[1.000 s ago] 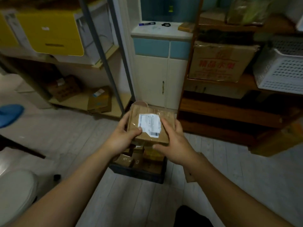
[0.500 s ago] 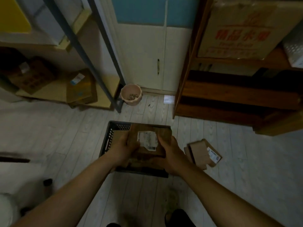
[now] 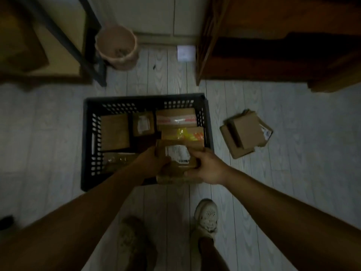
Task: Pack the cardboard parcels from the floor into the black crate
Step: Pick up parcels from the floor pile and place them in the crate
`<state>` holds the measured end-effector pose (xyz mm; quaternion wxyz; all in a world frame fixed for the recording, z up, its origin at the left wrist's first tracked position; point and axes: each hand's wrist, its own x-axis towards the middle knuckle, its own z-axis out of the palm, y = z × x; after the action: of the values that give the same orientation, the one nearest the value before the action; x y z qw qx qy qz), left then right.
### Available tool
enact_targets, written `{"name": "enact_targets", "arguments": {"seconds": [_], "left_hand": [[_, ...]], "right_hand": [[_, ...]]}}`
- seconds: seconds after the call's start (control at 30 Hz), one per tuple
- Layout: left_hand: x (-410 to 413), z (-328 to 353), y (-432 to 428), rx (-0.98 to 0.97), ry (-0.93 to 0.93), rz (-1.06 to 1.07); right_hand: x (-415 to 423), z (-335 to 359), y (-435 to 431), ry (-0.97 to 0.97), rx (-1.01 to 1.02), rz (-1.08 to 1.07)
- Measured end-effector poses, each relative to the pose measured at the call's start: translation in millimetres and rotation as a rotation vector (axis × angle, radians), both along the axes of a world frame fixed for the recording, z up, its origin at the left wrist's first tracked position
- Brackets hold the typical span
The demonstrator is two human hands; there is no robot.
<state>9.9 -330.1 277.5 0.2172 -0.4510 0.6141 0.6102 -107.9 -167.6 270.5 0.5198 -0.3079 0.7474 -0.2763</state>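
A dim storeroom with a pale plank floor (image 3: pixel 58 133), seen from above by a person standing over a crate. The fingers (image 3: pixel 195 154) of the right hand (image 3: pixel 207 167) curl over the right edge of a brown labelled parcel (image 3: pixel 176 151), and the left hand (image 3: pixel 151 163) clasps its left edge with the thumb lying on top, so both hands grip it. The parcel is low over the near right corner of the black crate (image 3: pixel 144 98), just in front of four packed parcels (image 3: pixel 115 132) that lie flat inside, two of them sealed with coloured tape. The step in hand appears to be setting this parcel down in the crate. The next move likely calls for easing it into the free near corner, letting go, then reaching right for the small stack of parcels (image 3: pixel 246 133) left on the floor, well apart from the crate. Beyond the crate stand a pink bin (image 3: pixel 117 45), a metal rack leg (image 3: pixel 78 42) and a dark wooden shelf unit (image 3: pixel 273 45); two pale shoes (image 3: pixel 207 216) show at the bottom. The hands and parcel hide the crate's near right corner, so whether the parcel already rests on something cannot be told. The label's print is blurred, and the shelf is cut off above.
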Motion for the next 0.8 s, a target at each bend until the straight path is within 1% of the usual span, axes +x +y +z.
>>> {"name": "enact_targets", "arguments": {"seconds": [0.1, 0.2, 0.27, 0.33, 0.43, 0.47, 0.53, 0.57, 0.63, 0.73, 0.8], "left_hand": [[-9, -53, 6, 0.008, -0.057, 0.001], [-15, -94, 14, -0.025, -0.123, -0.008], [-16, -112, 17, -0.032, -0.103, 0.022], [-18, -123, 14, -0.049, -0.075, 0.086], [-16, -135, 13, -0.040, -0.060, 0.095], [-13, -138, 17, -0.059, -0.052, 0.095], [-6, -140, 31, -0.167, -0.056, 0.070], [-4, -142, 38, -0.211, -0.053, 0.047], [-3, -148, 47, -0.216, -0.026, 0.024], [-12, -162, 52, -0.222, -0.055, 0.018], [-15, -172, 56, -0.237, -0.087, -0.074]], "right_hand": [[-7, -50, 2, -0.034, 0.047, 0.034], [-12, -91, 2, -0.007, 0.133, 0.096], [-14, -108, 1, 0.010, 0.144, 0.100], [-18, -115, -1, 0.056, 0.125, 0.107], [-18, -120, 4, 0.166, 0.123, 0.151], [-13, -122, 7, 0.199, 0.122, 0.147], [4, -123, 16, 0.304, 0.143, 0.121], [12, -123, 21, 0.338, 0.165, 0.096], [20, -127, 29, 0.339, 0.210, 0.057], [22, -139, 32, 0.396, 0.301, 0.092], [23, -147, 29, 0.427, 0.366, 0.127]]}}
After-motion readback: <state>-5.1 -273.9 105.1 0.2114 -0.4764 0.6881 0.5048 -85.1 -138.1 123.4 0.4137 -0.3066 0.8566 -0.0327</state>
